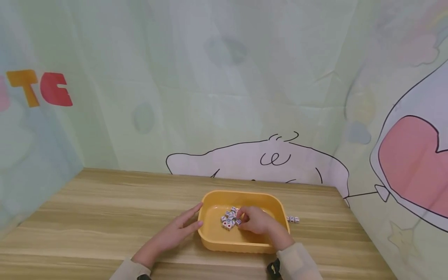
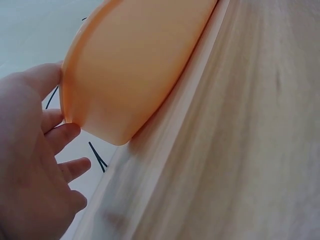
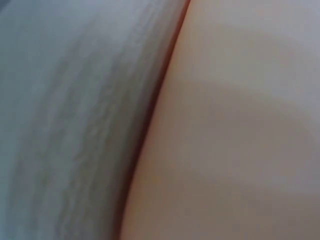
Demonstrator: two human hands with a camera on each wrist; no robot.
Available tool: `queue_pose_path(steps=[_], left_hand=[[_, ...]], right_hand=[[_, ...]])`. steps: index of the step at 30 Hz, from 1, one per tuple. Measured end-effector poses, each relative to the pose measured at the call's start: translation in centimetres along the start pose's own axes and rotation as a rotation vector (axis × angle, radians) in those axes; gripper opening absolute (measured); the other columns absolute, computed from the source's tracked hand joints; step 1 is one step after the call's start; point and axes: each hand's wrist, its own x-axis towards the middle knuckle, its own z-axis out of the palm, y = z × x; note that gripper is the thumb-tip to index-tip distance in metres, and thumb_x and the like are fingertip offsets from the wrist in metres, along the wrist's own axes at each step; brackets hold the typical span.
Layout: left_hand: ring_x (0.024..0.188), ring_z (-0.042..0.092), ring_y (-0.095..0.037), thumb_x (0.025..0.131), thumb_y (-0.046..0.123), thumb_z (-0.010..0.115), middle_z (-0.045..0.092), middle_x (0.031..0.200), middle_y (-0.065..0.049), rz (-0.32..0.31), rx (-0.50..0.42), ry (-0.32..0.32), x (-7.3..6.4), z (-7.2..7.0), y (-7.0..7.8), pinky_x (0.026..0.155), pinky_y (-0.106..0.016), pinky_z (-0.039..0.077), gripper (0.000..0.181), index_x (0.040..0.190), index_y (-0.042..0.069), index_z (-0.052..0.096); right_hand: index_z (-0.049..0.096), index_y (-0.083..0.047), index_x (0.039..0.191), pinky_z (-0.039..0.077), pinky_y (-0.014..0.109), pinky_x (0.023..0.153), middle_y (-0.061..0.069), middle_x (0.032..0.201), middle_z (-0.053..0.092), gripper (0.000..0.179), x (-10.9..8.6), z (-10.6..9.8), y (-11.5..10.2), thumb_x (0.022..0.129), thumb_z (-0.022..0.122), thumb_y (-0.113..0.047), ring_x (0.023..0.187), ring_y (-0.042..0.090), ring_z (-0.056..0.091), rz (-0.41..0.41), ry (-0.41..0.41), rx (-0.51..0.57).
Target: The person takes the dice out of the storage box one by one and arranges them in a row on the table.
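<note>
A yellow-orange plastic tray [image 1: 245,246] stands on the wooden table, with a small heap of white dice [image 1: 228,218] inside it. My left hand [image 1: 175,233] touches the tray's left end with spread, fairly straight fingers. In the left wrist view, fingertips of the left hand [image 2: 35,140] rest against the tray's end wall [image 2: 130,65]. Over the tray's right wall reaches my right hand [image 1: 257,221]. Its thumb and forefinger pinch at a die [image 1: 238,222] on the heap's right edge. The right wrist view is a blurred close-up that shows no hand.
Outside the tray's right wall, a short row of dice [image 1: 294,219] lies on the wooden table [image 1: 115,217]. Printed cloth [image 1: 210,97] hangs behind the table and along both sides. Dark bands show at both sleeve cuffs.
</note>
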Motion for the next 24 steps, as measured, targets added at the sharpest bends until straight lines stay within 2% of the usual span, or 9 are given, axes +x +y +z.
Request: queue_pose_path(steps=[5, 15, 20, 24], left_hand=[[0.144, 0.021, -0.038, 0.097, 0.04, 0.054, 0.026, 0.157, -0.01, 0.001, -0.013, 0.001, -0.1, 0.0, 0.0, 0.114, -0.063, 0.015, 0.062, 0.152, 0.025, 0.029], [0.144, 0.021, -0.039, 0.097, 0.04, 0.054, 0.026, 0.157, -0.01, 0.016, -0.012, 0.007, -0.3, -0.1, 0.0, 0.114, -0.063, 0.015, 0.063, 0.152, 0.023, 0.03], [0.144, 0.021, -0.039, 0.097, 0.041, 0.055, 0.027, 0.157, -0.01, 0.024, -0.004, 0.009, -0.2, 0.0, -0.1, 0.114, -0.063, 0.015, 0.063, 0.152, 0.023, 0.03], [0.144, 0.022, -0.039, 0.096, 0.043, 0.055, 0.027, 0.157, -0.01, 0.016, -0.001, 0.017, -0.2, 0.0, -0.2, 0.113, -0.064, 0.015, 0.063, 0.152, 0.025, 0.031]], right_hand=[[0.061, -0.007, 0.087, 0.04, 0.024, 0.057, -0.001, 0.071, 0.054, 0.012, 0.0, 0.0, -0.1, 0.083, 0.073, -0.006, 0.066, 0.014, 0.048, 0.023, -0.006, -0.016], [0.064, -0.008, 0.087, 0.041, 0.023, 0.058, -0.004, 0.07, 0.054, 0.01, -0.1, -0.2, 0.4, 0.083, 0.073, -0.01, 0.065, 0.011, 0.048, -0.02, 0.015, -0.014], [0.065, -0.008, 0.089, 0.04, 0.021, 0.055, -0.005, 0.071, 0.053, 0.01, -0.7, -1.0, 0.6, 0.084, 0.073, -0.012, 0.064, 0.01, 0.048, -0.035, 0.042, 0.032], [0.064, -0.007, 0.091, 0.041, 0.021, 0.056, -0.004, 0.073, 0.053, 0.01, -1.4, -2.4, 0.3, 0.085, 0.071, -0.012, 0.066, 0.01, 0.047, -0.05, 0.066, 0.047]])
